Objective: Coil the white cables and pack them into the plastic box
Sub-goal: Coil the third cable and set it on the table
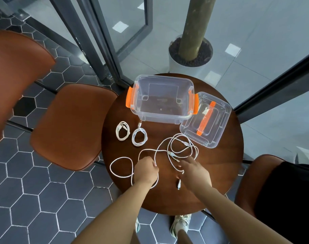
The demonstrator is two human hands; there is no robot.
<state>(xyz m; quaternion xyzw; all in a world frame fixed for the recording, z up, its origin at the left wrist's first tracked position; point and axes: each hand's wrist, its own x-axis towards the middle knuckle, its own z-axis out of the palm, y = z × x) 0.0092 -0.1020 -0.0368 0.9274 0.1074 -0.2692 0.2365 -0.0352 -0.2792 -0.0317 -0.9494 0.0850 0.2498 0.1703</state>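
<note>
Hands: both down on the near side of the table, in among the cables.
L hand: fingers curled, pinching one strand of the loose white cables. Prob. holds a fixed start so loops can be wound from it.
R hand: fingers out fairly straight, tips on the strands, no grip I can see. Looks like it's sorting which strand goes where.
Loose white cables: big messy loops btw the hands and the lid, strands crossing each other. Can't tell how many cables. One plug end lies by the R wrist.
Done coils: L coil and R coil sit side by side, just in front of the box, not in it yet.
Plastic box: far side of table, open, no cable inside. Open so coils can drop in.
Lid: flat on the table, just R of the box. One loop lies right beside its near edge.
In the way: crossed strands could knot if pulled; lid edge may catch a loop.
Around: brown chairs to the L, plant pot behind the table.
</note>
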